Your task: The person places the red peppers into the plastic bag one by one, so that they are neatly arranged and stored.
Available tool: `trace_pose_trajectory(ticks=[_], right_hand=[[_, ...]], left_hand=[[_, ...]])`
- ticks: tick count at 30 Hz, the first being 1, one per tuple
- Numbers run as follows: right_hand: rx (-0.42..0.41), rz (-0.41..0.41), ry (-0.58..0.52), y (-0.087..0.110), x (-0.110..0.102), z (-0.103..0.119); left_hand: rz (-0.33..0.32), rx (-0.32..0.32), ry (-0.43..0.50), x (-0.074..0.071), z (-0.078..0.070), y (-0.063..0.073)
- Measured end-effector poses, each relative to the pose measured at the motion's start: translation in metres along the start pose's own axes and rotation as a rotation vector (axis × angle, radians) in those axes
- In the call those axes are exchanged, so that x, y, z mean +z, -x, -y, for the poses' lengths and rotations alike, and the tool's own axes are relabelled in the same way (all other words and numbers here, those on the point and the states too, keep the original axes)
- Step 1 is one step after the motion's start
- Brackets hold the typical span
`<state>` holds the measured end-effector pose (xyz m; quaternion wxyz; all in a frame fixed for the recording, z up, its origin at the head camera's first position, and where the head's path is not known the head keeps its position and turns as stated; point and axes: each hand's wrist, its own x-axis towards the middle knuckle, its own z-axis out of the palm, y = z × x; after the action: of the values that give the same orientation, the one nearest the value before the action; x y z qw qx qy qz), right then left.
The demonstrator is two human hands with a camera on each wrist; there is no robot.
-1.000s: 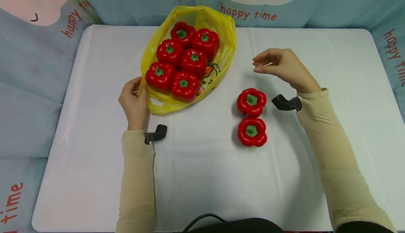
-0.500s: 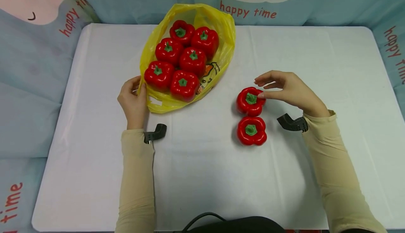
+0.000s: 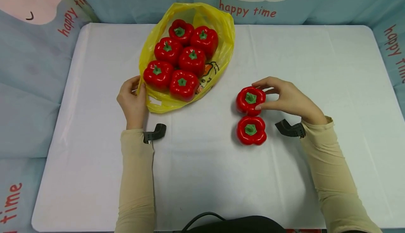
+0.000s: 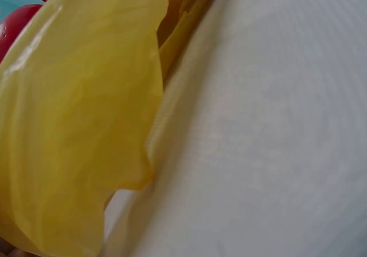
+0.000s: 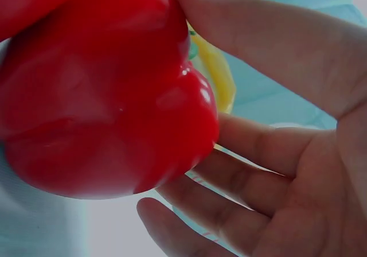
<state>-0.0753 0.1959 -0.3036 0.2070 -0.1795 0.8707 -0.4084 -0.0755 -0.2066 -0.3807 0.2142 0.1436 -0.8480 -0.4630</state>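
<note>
My left hand (image 3: 132,101) pinches the left edge of a yellow plastic bag (image 3: 226,39), whose mouth is spread wide. Inside it several red bell peppers (image 3: 192,60) sit stem up, packed together. Two more peppers stand on the table to the right, one in front of the other. Around the farther pepper (image 3: 243,101) my right hand (image 3: 286,97) has its thumb on the near side and its fingers on the far side. The nearer pepper (image 3: 251,138) is right against it. In the right wrist view the gripped pepper (image 5: 114,113) lies between thumb and fingers.
A white-covered table (image 3: 202,176) lies under everything. Blue printed curtains (image 3: 133,0) hang along its back and sides. A black cable (image 3: 202,213) curves in at the near edge, beside a dark rounded shape.
My right hand has come down and toward me from above the table, and its thumb and fingers have closed around the farther pepper. The left hand keeps its place at the bag.
</note>
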Motion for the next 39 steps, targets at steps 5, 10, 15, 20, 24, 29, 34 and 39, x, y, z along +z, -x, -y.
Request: trace_pose_trajectory(ticks=[5, 10, 15, 20, 24, 29, 34, 39], right_hand=[[-0.056, 0.007, 0.023, 0.0, 0.002, -0.004], [-0.061, 0.007, 0.008, 0.0, 0.004, -0.008], [-0.068, 0.011, 0.019, 0.002, 0.002, -0.011], [-0.099, 0.025, 0.026, 0.003, 0.003, -0.012], [-0.111, 0.022, 0.04, 0.001, 0.005, -0.011], [-0.098, 0.017, 0.072, 0.0, 0.006, -0.012], [-0.08, 0.025, 0.065, 0.003, 0.003, -0.012], [-0.128, 0.019, 0.074, 0.0, 0.007, -0.015]], left_hand=[[0.003, -0.003, -0.001, 0.0, -0.001, 0.0], [0.003, -0.007, -0.003, 0.0, -0.001, 0.0], [0.003, -0.006, -0.001, 0.0, -0.001, 0.0], [-0.001, 0.002, -0.001, 0.001, 0.0, 0.0], [-0.001, 0.002, -0.002, 0.0, 0.001, 0.0], [-0.002, -0.002, -0.004, 0.001, 0.001, 0.0], [0.001, 0.004, -0.005, 0.002, 0.0, 0.0], [-0.005, 0.009, -0.004, 0.001, 0.0, 0.0]])
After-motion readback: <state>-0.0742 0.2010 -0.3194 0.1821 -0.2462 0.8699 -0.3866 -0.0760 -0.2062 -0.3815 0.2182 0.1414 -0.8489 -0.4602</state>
